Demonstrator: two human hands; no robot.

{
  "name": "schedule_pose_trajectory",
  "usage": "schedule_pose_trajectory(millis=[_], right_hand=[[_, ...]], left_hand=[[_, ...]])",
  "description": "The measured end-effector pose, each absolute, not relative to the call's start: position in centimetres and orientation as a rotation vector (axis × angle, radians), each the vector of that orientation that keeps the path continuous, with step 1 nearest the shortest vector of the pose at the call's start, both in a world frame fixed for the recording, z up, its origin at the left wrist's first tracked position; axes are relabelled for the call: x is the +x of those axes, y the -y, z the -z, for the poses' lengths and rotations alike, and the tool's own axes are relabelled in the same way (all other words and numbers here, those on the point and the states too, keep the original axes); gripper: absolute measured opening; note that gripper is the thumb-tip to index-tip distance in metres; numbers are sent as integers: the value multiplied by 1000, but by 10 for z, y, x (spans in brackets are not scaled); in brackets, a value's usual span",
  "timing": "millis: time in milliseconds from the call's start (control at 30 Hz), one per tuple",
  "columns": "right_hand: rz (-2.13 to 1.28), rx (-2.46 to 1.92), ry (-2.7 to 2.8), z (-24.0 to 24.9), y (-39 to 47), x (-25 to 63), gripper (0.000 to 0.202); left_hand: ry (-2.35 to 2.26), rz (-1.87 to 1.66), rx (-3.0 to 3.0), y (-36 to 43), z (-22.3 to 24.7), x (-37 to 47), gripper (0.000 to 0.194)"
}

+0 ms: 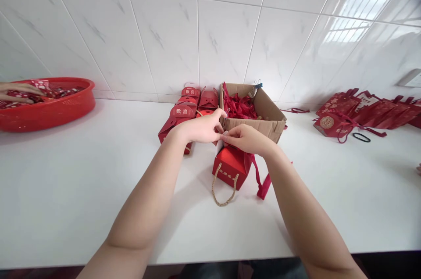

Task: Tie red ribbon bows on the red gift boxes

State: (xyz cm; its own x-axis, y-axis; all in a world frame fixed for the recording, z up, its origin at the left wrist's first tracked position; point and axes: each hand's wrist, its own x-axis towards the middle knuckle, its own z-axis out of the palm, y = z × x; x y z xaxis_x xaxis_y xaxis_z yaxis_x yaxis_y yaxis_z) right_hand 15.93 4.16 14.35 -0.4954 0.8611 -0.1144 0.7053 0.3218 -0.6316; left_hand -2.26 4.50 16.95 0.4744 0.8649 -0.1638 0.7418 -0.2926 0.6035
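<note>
A small red gift box (pixel 232 165) stands on the white counter in front of me, its twisted rope handle (pixel 224 203) hanging down the near side. My left hand (pixel 205 127) and my right hand (pixel 245 138) meet at its top, fingertips pinched together on the flap. My fingers hide most of the closure. A dark pink ribbon (pixel 261 187) trails from the right side of the box down to the counter. Just behind my hands, a cardboard box (pixel 266 127) holds a heap of red ribbons (pixel 240 105).
Several closed red gift boxes (pixel 180 114) stand left of the cardboard box. At far left, another person's hand (pixel 24 90) reaches into a red plastic basket (pixel 66 110) of wrapped pieces. Several red bags (pixel 371 110) and a black ring (pixel 361 137) lie right, by the tiled wall.
</note>
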Motion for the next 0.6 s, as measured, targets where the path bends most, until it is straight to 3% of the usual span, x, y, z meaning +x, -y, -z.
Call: schedule_pose_trajectory(millis=[100, 200, 467, 600], right_hand=[[-929, -1403, 2361, -142, -43, 160, 41], [-953, -1382, 2350, -142, -44, 163, 38], [-928, -1408, 2346, -141, -47, 161, 37], [-877, -1488, 2274, -164, -35, 186, 43]], left_hand=[[-1351, -166, 2068, -48, -169, -24, 30], [-1344, -55, 2079, -49, -168, -24, 17], [-1364, -59, 2201, -50, -168, -22, 14], [-1366, -339, 2175, -44, -173, -24, 15]])
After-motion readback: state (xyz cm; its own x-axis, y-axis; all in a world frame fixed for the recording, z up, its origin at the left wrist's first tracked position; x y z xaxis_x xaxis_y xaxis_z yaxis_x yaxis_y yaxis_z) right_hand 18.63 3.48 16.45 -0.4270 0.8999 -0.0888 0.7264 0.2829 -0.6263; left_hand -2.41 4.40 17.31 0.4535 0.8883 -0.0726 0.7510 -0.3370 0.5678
